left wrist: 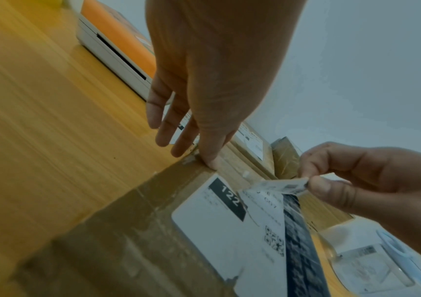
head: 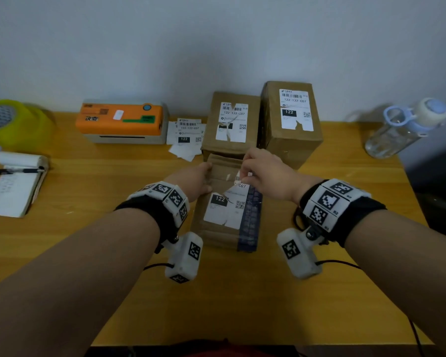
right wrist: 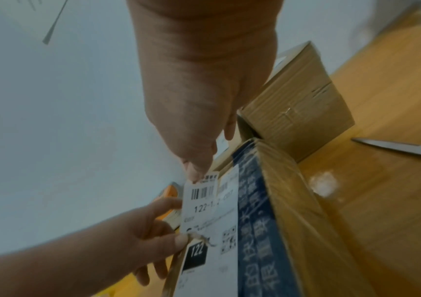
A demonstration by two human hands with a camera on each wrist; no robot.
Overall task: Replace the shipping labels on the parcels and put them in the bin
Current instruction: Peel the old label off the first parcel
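The parcel (head: 225, 202) lay on the tabletop (head: 88, 228), just before the two other boxes. It was steadied by the left hand (head: 195, 180), fingers straight on its edge, so its label (left wrist: 229, 231) could be peeled; the label's torn corner was pinched by the right hand (head: 264, 173).

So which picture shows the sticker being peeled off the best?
The right wrist view: the old label faces the camera, barcode readable, the right hand pinching its top. The left wrist view shows it edge-on and curled; the head view mostly hides it behind fingers.
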